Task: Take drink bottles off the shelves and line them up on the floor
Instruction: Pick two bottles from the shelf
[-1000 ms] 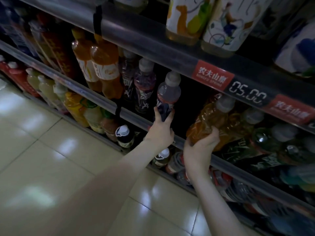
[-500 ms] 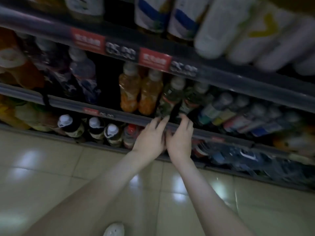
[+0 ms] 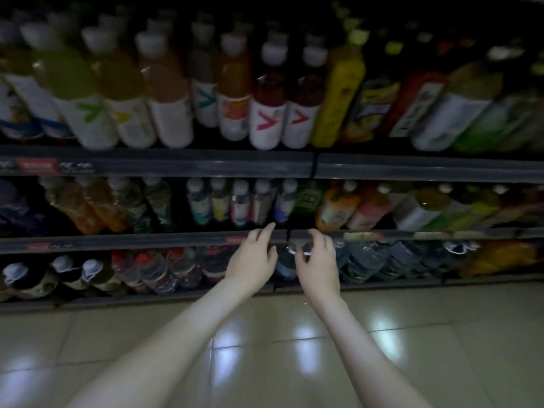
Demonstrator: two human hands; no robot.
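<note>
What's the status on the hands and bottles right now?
Left hand open, empty. Right hand open, empty. Bottles on shelves; floor bare. Shelf rail before fingers.

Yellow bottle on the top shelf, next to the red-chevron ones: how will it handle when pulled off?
The yellow bottle looks tall and narrow, so it probably tips easily once on the floor. It seems full, likely heavy for its width. Its glossy wrap may be slippery. Red-chevron bottles crowd it, so neighbours could wobble.
</note>
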